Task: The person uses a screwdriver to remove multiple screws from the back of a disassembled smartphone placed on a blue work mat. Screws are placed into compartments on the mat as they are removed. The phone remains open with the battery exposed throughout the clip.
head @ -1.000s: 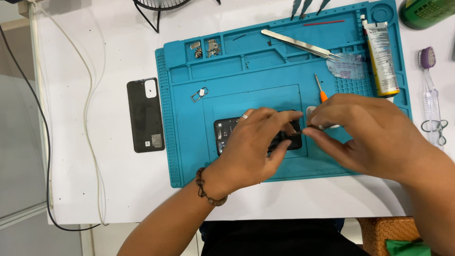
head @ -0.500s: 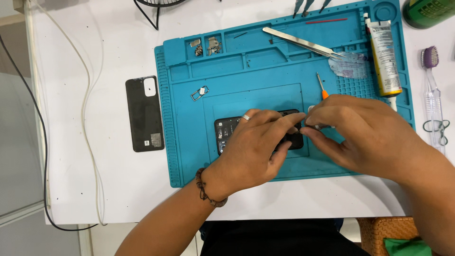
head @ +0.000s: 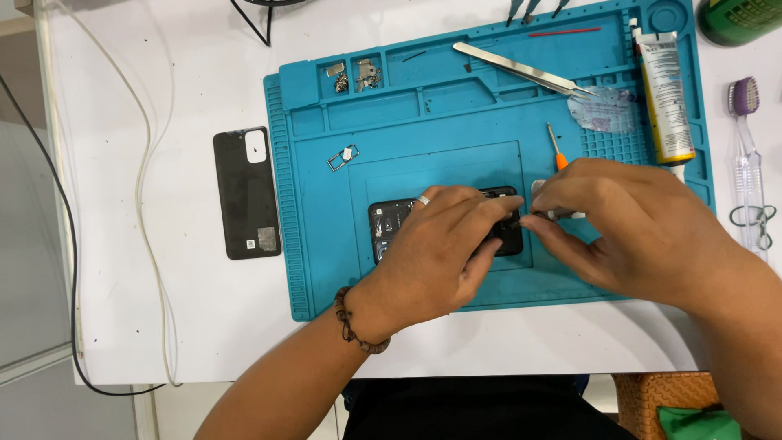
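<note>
- My left hand (head: 440, 253) presses the opened phone (head: 391, 224) flat at frame centre.
- My right hand (head: 619, 220) pinches a small tool (head: 562, 214); I'd keep it steady, pushing lightly.

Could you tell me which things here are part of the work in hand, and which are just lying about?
In hand:
- left hand
- right hand
- opened phone
- blue mat

Lying about:
- black back cover
- tweezers
- glue tube
- card tray
- orange screwdriver
- purple brush
</note>
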